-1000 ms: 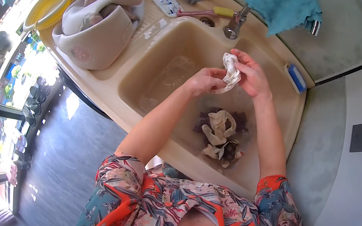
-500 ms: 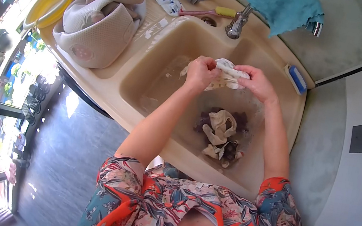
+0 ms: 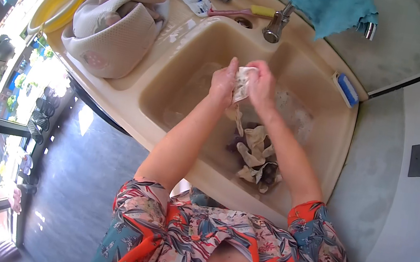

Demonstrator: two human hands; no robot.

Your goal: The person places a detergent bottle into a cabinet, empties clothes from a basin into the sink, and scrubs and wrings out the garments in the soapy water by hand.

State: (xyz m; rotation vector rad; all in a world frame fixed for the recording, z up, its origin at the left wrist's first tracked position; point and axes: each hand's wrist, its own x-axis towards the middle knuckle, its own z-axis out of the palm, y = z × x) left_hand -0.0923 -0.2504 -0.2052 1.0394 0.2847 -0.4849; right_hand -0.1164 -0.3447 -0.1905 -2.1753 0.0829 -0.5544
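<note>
A small white patterned cloth [image 3: 242, 85] is bunched between my two hands over the beige sink [image 3: 174, 80]. My left hand [image 3: 223, 83] grips its left side, with the thumb pointing up. On its right side my right hand [image 3: 262, 87] is closed on it, slightly blurred. A thin wet strip hangs below the cloth. Beneath my hands, beige and dark wet clothes [image 3: 256, 155] lie in cloudy water at the sink's near side.
A metal faucet [image 3: 275, 28] stands at the back, beside a yellow-headed brush [image 3: 262, 11] and a white-blue packet [image 3: 194, 2]. A teal cloth [image 3: 330, 9] hangs above. On the right rim lies a blue brush [image 3: 347, 89]; at the left are a fabric-filled basket [image 3: 107, 47] and yellow basin [image 3: 55, 8].
The white cloth has gone from stretched out between my hands to bunched up. My right hand has moved left, close to my left hand.
</note>
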